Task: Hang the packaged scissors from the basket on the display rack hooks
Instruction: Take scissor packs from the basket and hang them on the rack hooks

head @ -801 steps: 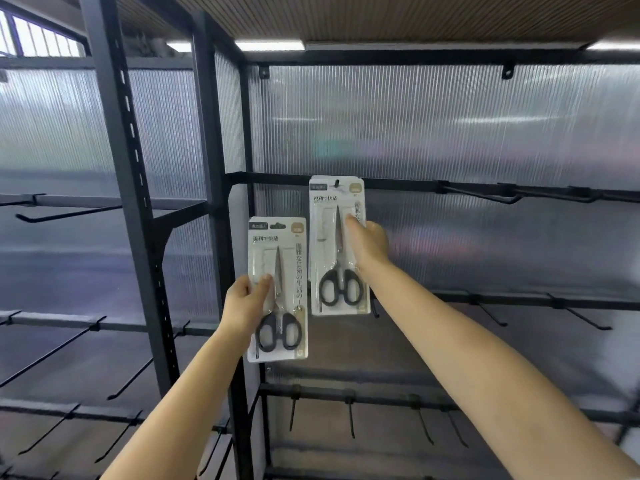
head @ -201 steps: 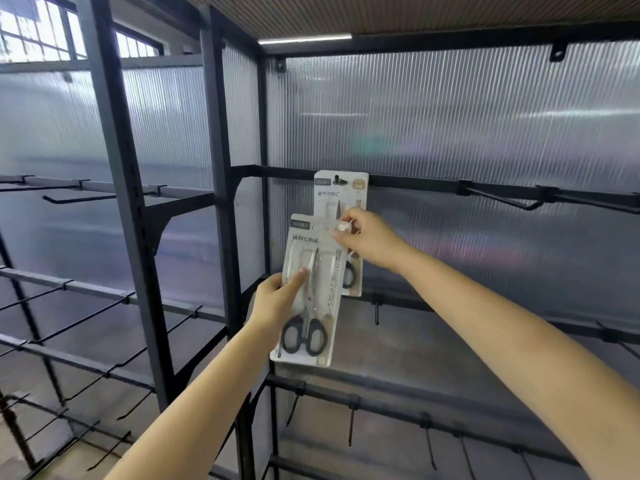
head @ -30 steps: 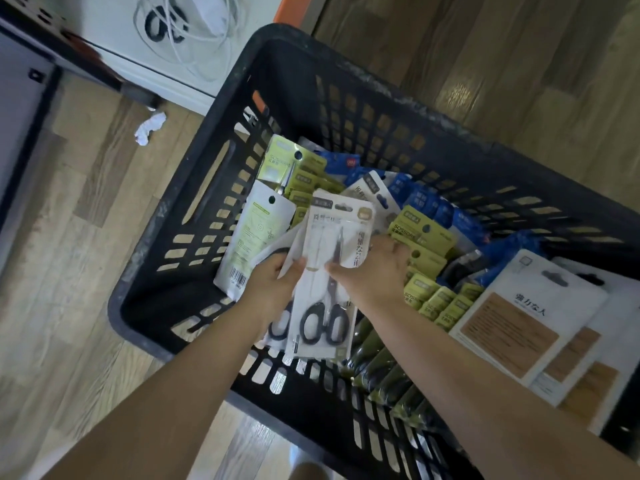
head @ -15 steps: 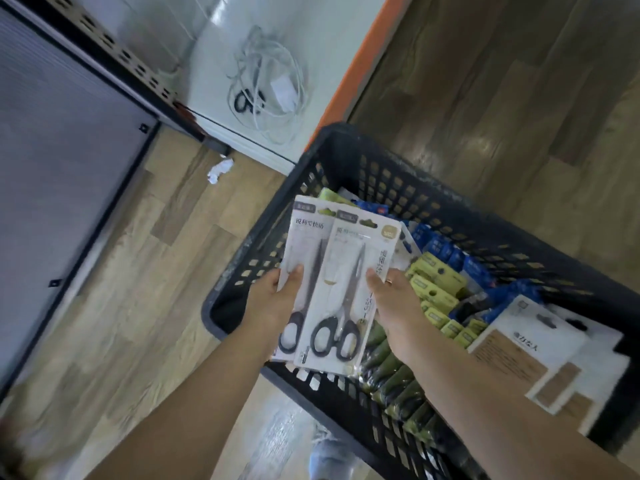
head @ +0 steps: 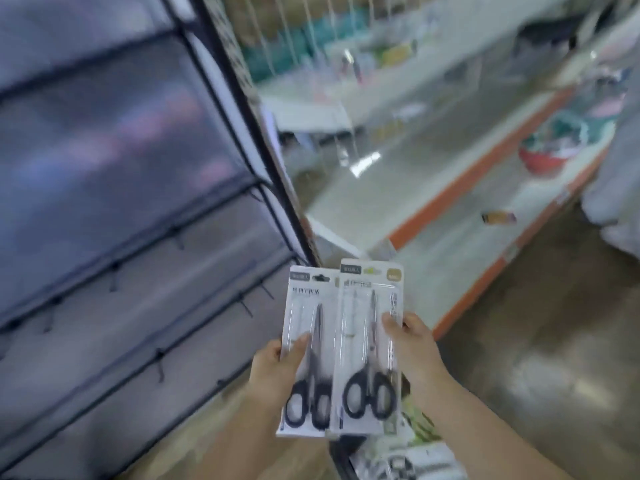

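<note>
Two white packs of black-handled scissors are held up side by side in front of me. My left hand point(head: 277, 368) grips the left pack point(head: 310, 348), thumb across its front. My right hand point(head: 414, 344) grips the right pack point(head: 369, 344), which overlaps the left one's edge. The black display rack point(head: 145, 265), with rows of short hooks on its bars, stands to the left; the hooks in view carry nothing. Only a corner of the basket point(head: 388, 459) shows below the packs, with other packaged goods in it. The picture is blurred by motion.
A black rack upright point(head: 259, 143) runs diagonally from the top centre down to the packs. To the right are white shelves with orange edging point(head: 460, 188) carrying assorted goods. Wooden floor point(head: 554, 358) stretches at lower right.
Both hands have lifted the two scissors packs out of the basket and carried them up. My view has swung from the basket up toward the rack and shelves.
</note>
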